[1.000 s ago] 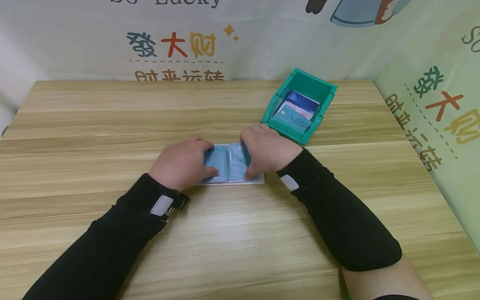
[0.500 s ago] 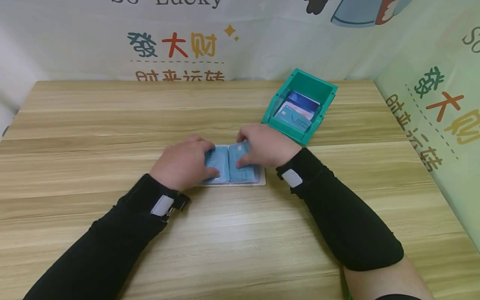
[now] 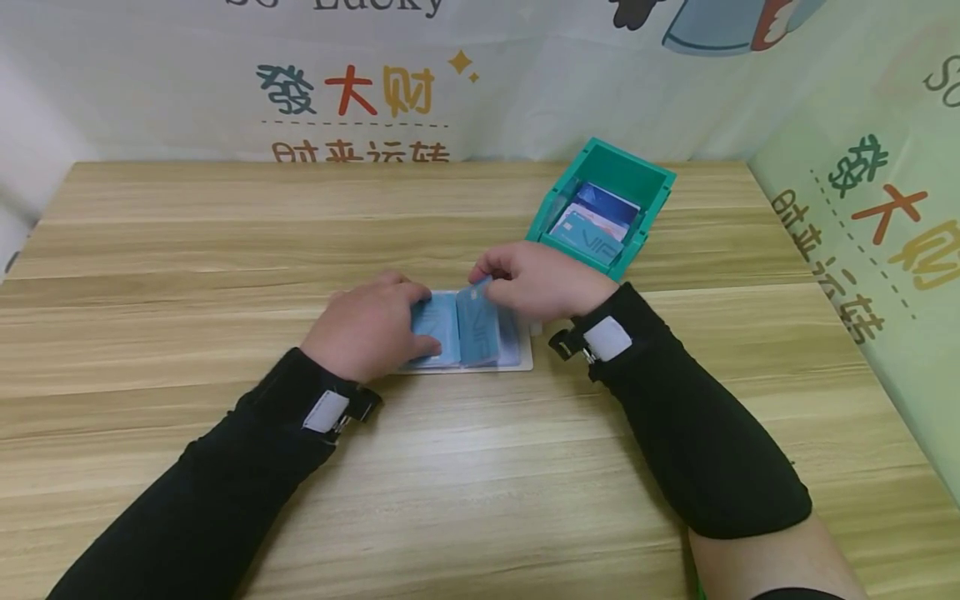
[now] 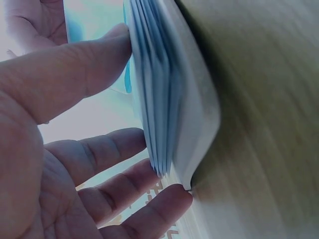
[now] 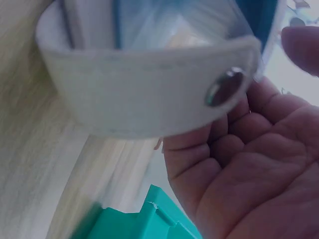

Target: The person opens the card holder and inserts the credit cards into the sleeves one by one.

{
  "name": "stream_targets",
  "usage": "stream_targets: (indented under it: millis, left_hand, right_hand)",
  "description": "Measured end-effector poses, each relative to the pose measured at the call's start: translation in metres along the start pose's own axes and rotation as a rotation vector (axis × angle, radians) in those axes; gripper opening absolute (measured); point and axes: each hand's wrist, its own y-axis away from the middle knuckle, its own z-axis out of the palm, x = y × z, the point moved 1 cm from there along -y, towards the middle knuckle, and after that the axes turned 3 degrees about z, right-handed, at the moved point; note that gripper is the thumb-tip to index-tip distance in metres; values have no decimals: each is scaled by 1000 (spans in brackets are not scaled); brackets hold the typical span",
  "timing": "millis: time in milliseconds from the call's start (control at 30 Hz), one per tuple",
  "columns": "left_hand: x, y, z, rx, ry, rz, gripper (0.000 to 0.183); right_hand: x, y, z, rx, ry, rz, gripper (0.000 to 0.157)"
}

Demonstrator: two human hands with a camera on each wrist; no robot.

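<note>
A card holder [image 3: 513,354] with a pale cover lies opened out on the table, its clear sleeves filled with blue cards. My left hand [image 3: 371,325] grips its left half. In the left wrist view the thumb presses the stacked sleeves [image 4: 154,99] while the fingertips sit at their far edge. My right hand [image 3: 547,279] pinches the upper right corner of a blue card sleeve [image 3: 477,329] on the right half; that outer side is raised off the sleeves below. Close to the right wrist camera is the holder's pale strap [image 5: 144,92] with a metal snap.
Just beyond the right hand stands a green bin [image 3: 648,237] holding several cards [image 3: 596,221], one marked VIP. The wooden table [image 3: 225,225] meets a printed cloth [image 3: 525,92] at the back, and another cloth [image 3: 877,225] hangs along the right.
My right hand has gone from resting over the right half to pinching a sleeve's corner, drawing its outer edge up and leftward. The left hand keeps its place.
</note>
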Motion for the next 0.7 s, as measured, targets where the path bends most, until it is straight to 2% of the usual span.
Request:
stream_targets:
  millis: [100, 200, 333, 567, 700]
  left_hand:
    - [0, 0, 0, 0, 0, 1, 67]
    - [0, 1, 0, 2, 3, 4, 67]
    - [0, 1, 0, 7, 4, 8, 67]
    - [-2, 1, 1, 11, -1, 37, 61]
    - [-3, 1, 1, 9, -1, 60, 56]
  right_hand:
    - [1, 0, -2, -40, -39, 4, 29]
    - [2, -1, -1, -44, -48, 4, 28]
    - [0, -2, 2, -9, -12, 11, 31]
    - [-10, 0, 8, 82, 110, -12, 48]
    - [-15, 0, 13, 102, 96, -40, 45]
